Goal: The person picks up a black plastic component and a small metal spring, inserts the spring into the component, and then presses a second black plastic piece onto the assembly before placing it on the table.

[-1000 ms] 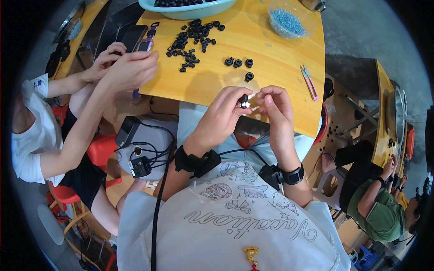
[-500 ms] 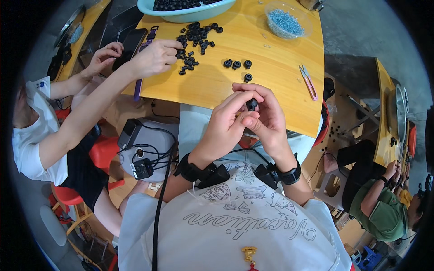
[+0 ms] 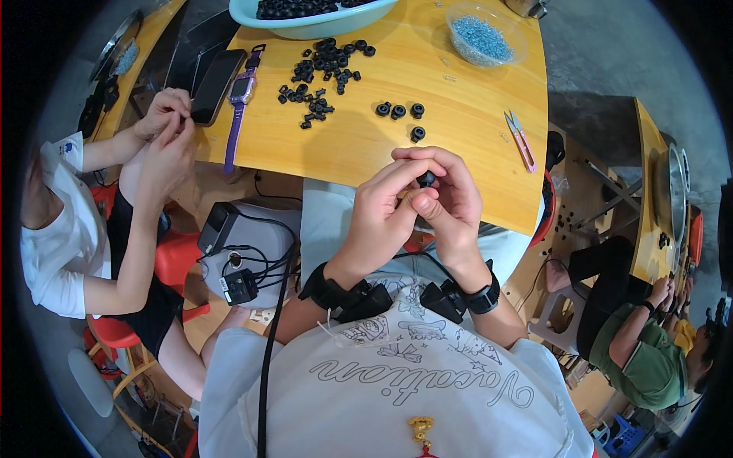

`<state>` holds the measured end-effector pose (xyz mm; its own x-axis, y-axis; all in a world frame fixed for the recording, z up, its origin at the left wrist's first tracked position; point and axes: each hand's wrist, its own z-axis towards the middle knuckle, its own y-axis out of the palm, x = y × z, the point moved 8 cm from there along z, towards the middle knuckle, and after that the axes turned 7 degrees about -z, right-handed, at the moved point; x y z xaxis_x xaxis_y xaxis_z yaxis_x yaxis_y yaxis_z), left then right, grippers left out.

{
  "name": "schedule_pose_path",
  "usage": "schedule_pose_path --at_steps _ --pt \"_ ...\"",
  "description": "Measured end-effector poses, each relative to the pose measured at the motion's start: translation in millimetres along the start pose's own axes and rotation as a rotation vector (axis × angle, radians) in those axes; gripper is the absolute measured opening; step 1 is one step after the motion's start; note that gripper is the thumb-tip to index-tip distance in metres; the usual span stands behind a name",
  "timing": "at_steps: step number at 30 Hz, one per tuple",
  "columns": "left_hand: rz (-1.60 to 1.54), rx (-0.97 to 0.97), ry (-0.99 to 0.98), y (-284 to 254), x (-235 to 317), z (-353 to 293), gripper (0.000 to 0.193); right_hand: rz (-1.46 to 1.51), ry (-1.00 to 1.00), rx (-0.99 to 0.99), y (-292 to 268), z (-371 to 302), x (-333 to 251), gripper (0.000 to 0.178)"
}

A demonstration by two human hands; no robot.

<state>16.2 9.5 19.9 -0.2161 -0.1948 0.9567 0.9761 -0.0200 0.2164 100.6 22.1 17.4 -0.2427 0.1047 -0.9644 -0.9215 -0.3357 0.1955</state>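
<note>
A small, glossy black piece (image 3: 426,179) with a rounded top is held between the left hand (image 3: 384,204) and the right hand (image 3: 456,204), mostly hidden, just above and right of the frame's centre.

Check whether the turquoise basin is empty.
Not empty: black parts show inside the turquoise basin. The frame cuts it off, so I cannot tell how full.

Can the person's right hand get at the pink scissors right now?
Probably yes: the pink scissors lie ahead and rightward of the right hand, with tabletop between. But it and the left hand surround a small black part, so it may need freeing first.
</note>
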Motion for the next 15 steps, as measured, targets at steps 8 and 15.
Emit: schedule_pose_path --at_steps 8,15 --pt "0.024 -0.012 0.024 -5.4 -10.9 10.4 0.019 -0.011 0.058 0.042 -1.9 8.6 8.2 0.036" --pt "0.673 0.016 0.216 -30.7 -7.4 39.3 0.028 -0.231 0.123 0.16 -41.6 11.2 21.2 0.052"
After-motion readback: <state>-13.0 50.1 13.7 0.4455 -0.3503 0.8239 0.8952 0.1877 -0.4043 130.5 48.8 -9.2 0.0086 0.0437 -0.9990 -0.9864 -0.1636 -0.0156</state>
